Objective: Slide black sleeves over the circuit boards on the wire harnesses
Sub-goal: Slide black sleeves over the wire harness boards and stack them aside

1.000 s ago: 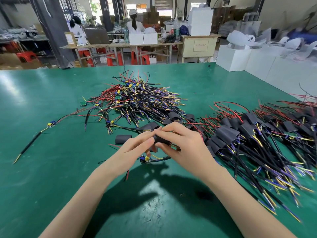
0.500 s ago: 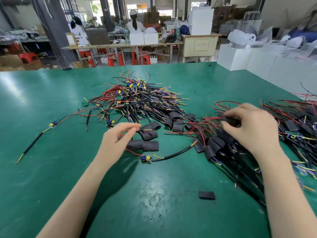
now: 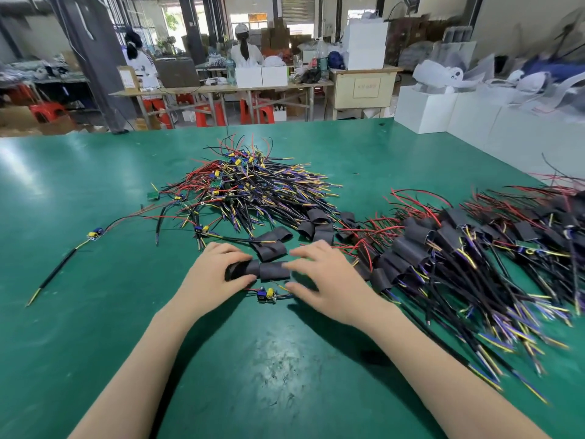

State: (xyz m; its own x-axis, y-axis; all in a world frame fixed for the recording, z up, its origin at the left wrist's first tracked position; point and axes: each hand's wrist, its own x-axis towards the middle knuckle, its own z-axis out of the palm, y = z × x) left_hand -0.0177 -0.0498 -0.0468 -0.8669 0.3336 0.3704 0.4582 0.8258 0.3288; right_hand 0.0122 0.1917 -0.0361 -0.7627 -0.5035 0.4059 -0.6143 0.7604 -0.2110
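Left hand (image 3: pixel 215 274) pinching a black sleeve (image 3: pixel 242 270), right hand (image 3: pixel 329 280) blurred with fingers spread loose beside a second sleeve (image 3: pixel 274 270), bare circuit board (image 3: pixel 267 294) just nearer on the green table (image 3: pixel 79 217)

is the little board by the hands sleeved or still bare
Bare: the circuit board lies uncovered on the table, blue and yellow parts showing, just near of the black sleeves.

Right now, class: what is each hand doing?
Left hand: holds a black sleeve.
Right hand: open, fingers reaching to a second sleeve.

Unsleeved harnesses (image 3: pixel 253 191) behind sleeves (image 3: pixel 273 245); sleeved harnesses (image 3: pixel 459 248) right.
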